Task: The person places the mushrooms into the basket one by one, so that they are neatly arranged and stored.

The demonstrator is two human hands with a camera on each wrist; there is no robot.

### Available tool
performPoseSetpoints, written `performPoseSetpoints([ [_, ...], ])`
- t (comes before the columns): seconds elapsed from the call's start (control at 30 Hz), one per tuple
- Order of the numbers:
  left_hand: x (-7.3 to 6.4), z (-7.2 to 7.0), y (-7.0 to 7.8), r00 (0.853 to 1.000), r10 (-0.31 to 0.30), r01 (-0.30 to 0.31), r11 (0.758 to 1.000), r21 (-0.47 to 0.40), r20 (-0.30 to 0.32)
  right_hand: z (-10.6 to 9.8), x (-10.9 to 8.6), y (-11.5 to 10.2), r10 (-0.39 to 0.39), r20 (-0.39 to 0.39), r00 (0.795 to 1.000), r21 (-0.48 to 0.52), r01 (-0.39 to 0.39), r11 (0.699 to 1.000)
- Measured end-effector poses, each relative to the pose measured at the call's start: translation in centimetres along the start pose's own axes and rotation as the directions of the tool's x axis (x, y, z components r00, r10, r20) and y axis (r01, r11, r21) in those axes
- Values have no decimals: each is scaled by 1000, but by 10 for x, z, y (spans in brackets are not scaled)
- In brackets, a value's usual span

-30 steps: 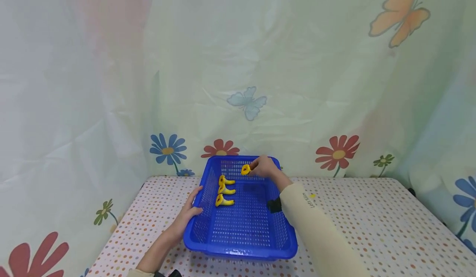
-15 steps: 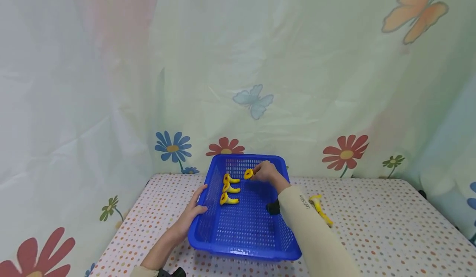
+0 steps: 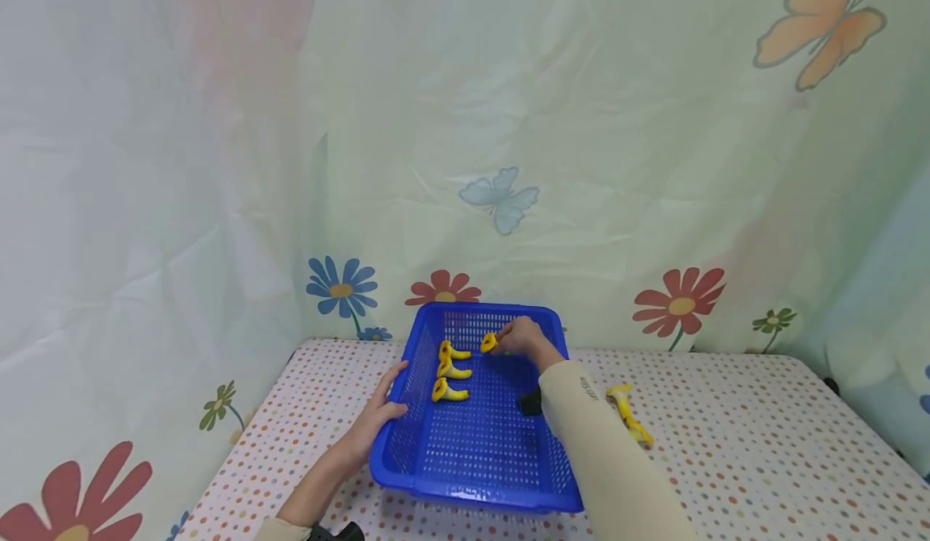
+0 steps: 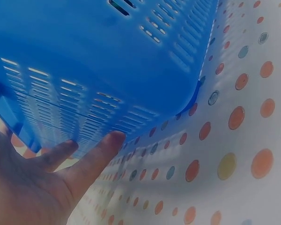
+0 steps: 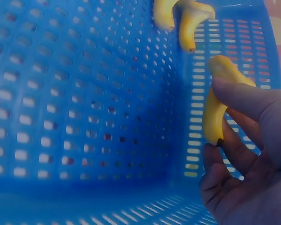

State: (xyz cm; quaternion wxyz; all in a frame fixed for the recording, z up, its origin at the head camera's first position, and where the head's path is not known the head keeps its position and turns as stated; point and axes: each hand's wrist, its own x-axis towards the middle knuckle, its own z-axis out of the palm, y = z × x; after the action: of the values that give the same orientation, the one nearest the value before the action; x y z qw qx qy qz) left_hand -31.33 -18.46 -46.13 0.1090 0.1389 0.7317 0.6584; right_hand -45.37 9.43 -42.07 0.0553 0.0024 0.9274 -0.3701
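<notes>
My right hand point(image 3: 520, 336) is inside the blue plastic basket point(image 3: 475, 496) near its far wall. Its thumb and fingers pinch a yellow trumpet-shaped mushroom point(image 5: 214, 119), flared cap toward the left in the head view. Three similar mushrooms lie in a column along the basket's left side: a far one point(image 3: 458, 354), a middle one point(image 3: 455, 372) and a near one point(image 3: 452, 394). My left hand point(image 3: 374, 420) rests at the basket's left rim. In the left wrist view its straight, spread fingers point(image 4: 96, 161) reach toward the basket's perforated outer wall.
Right of the basket, two more yellow mushrooms point(image 3: 621, 400) lie end to end on the dotted tablecloth point(image 3: 734, 444), partly beside my right sleeve point(image 3: 610, 452). A flowered curtain point(image 3: 581, 121) hangs behind the table.
My right hand has lowered the mushroom slightly toward the basket's far end. The mushrooms on the cloth have come out from behind my right sleeve. My left hand keeps its place.
</notes>
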Motion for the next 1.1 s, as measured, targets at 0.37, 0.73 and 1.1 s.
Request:
performPoseSetpoints([
  [0.37, -2, 2, -4, 1000, 12, -11, 1000, -25, 25, 12, 8, 7, 43, 8, 999, -3, -43, 999],
  [0.73, 0, 0, -7, 1000, 10, -10, 1000, -6, 19, 15, 4, 6, 34, 1, 999, 30, -34, 999],
  [1.1, -1, -2, -1, 1000, 12, -12, 1000, -1, 16, 20, 9, 4, 64, -16, 998, 36, -63, 997],
])
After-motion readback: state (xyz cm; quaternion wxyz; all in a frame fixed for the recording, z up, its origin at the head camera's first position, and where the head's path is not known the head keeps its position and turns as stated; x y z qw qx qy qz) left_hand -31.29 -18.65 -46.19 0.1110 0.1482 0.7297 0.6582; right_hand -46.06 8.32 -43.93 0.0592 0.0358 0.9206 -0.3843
